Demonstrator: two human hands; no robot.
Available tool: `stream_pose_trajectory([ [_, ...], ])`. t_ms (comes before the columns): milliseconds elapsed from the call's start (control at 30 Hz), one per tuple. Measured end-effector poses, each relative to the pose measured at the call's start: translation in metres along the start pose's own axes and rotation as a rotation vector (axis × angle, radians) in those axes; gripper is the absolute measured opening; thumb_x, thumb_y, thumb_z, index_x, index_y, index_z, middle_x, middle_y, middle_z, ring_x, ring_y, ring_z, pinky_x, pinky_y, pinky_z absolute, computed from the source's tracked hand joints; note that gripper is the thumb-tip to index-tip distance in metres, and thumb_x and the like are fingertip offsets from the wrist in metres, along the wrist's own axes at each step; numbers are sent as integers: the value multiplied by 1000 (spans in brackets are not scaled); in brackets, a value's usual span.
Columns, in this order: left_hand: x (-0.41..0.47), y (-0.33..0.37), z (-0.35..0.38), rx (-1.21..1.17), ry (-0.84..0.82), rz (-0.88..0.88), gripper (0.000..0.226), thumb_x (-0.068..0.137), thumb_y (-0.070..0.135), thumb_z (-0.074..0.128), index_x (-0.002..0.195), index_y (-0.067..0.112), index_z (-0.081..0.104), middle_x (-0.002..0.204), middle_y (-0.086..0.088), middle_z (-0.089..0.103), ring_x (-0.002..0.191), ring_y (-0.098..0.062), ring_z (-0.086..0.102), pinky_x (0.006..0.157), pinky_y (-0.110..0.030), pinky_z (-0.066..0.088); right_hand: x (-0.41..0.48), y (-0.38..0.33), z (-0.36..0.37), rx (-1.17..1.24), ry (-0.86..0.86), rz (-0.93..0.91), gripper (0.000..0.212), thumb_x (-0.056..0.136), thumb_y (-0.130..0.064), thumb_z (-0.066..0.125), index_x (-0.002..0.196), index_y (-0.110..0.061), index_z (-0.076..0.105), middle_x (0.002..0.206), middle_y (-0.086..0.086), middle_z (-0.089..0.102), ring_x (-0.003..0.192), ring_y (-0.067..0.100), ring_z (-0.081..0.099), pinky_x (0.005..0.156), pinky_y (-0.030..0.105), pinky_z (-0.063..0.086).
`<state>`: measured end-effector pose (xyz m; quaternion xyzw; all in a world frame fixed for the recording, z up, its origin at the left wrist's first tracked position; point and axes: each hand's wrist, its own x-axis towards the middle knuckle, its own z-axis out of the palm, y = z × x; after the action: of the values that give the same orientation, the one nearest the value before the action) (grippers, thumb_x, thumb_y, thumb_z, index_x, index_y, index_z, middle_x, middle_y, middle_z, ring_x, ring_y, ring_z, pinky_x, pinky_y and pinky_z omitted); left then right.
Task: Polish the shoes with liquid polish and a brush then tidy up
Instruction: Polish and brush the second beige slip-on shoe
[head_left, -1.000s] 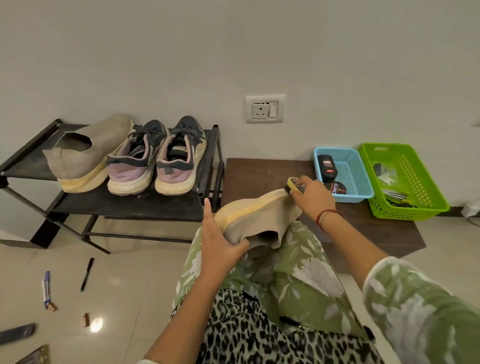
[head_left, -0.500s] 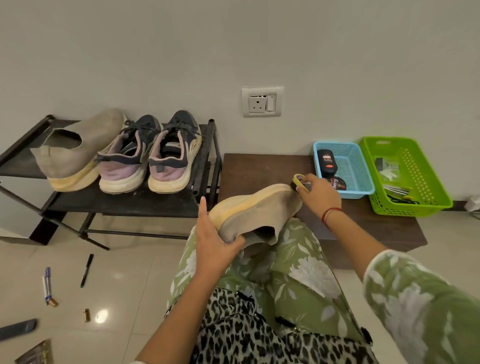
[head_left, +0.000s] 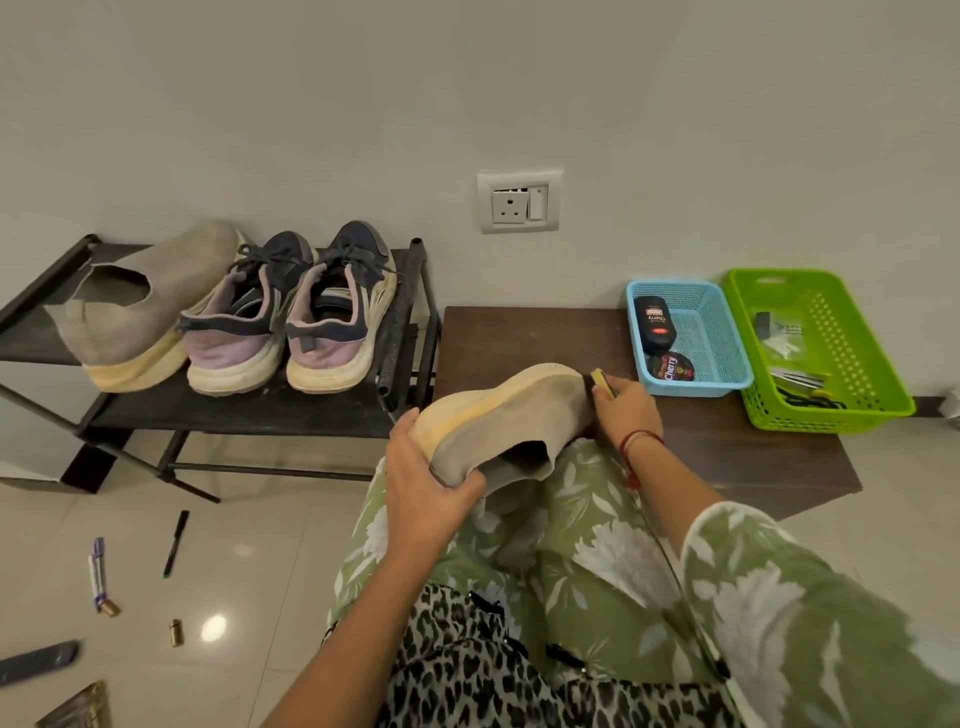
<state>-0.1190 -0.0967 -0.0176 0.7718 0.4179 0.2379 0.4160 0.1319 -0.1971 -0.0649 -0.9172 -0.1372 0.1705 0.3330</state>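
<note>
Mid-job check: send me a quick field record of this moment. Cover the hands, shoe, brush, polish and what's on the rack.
left hand: grips the heel end of the beige shoe, over the lap
right hand: holds the brush at the shoe's toe
polish bottle: lying in the blue basket, next to a round tin
green basket: right of the blue one on the low table; contents unclear
rack: second beige shoe and a pair of sneakers
</note>
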Motion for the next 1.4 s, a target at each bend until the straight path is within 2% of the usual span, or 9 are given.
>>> stream_pose_trajectory([
  [100, 0, 0, 1, 33, -13, 43, 97, 59, 33, 76, 141, 24, 25, 132, 4, 37, 121, -16, 42, 99, -44, 44, -2, -7, -17, 27, 63, 11, 34, 94, -35, 52, 124, -21, 61, 118, 11, 65, 108, 32, 58, 85, 33, 43],
  [200, 1, 0, 7, 86, -46, 101, 96, 59, 36, 72, 142, 19, 26, 130, 5, 36, 122, -14, 39, 101, -38, 41, -46, -46, -14, 168, 118, -293, 36, 93, -42, 53, 128, -32, 57, 108, -3, 63, 98, 14, 57, 82, 28, 43],
  [333, 0, 1, 7, 90, -39, 87, 95, 56, 44, 65, 140, 20, 27, 125, 7, 35, 118, -15, 40, 97, -34, 41, -92, -54, 14, -119, 85, -687, 40, 94, -42, 48, 132, -32, 55, 98, 1, 56, 79, 18, 55, 64, 34, 50],
  [667, -3, 1, 4, 91, -38, 98, 96, 59, 35, 73, 141, 25, 26, 123, 13, 32, 120, -12, 39, 100, -38, 41, -3, 11, -9, 141, 62, 79, 36, 93, -32, 53, 127, -22, 61, 123, 13, 64, 113, 34, 56, 91, 32, 43],
  [800, -3, 0, 7, 122, -54, 155, 95, 61, 40, 68, 143, 22, 25, 130, 6, 35, 120, -5, 33, 100, -30, 34, -34, -10, -18, 286, 145, -136, 37, 91, -41, 57, 126, -30, 60, 117, -3, 63, 107, 14, 57, 87, 25, 41],
  [933, -3, 0, 7, 132, -52, 133, 95, 60, 42, 66, 144, 22, 24, 134, 3, 35, 122, -10, 33, 98, -29, 34, -75, -27, 4, -3, 49, -565, 42, 94, -41, 54, 135, -35, 51, 110, -1, 56, 96, 16, 54, 76, 33, 49],
  [1167, -3, -1, 6, 128, -54, 144, 96, 61, 37, 71, 144, 24, 24, 136, 5, 34, 124, -6, 31, 100, -28, 32, -13, 20, -14, 91, 37, 80, 40, 96, -34, 47, 134, -23, 55, 131, 13, 58, 118, 34, 53, 97, 37, 42],
  [1333, -3, 2, 9, 102, -33, 127, 95, 61, 33, 71, 144, 24, 25, 129, 12, 32, 121, -5, 34, 99, -28, 34, -39, 6, -3, 137, 77, -164, 42, 96, -43, 47, 137, -36, 49, 112, 6, 59, 98, 22, 56, 87, 33, 45],
  [1400, -3, 2, 9, 96, -40, 93, 96, 62, 31, 74, 144, 25, 25, 129, 9, 33, 120, -9, 38, 96, -29, 36, -38, 10, -1, 175, 25, -68, 41, 97, -37, 47, 138, -30, 49, 121, 9, 60, 107, 26, 57, 90, 32, 43],
])
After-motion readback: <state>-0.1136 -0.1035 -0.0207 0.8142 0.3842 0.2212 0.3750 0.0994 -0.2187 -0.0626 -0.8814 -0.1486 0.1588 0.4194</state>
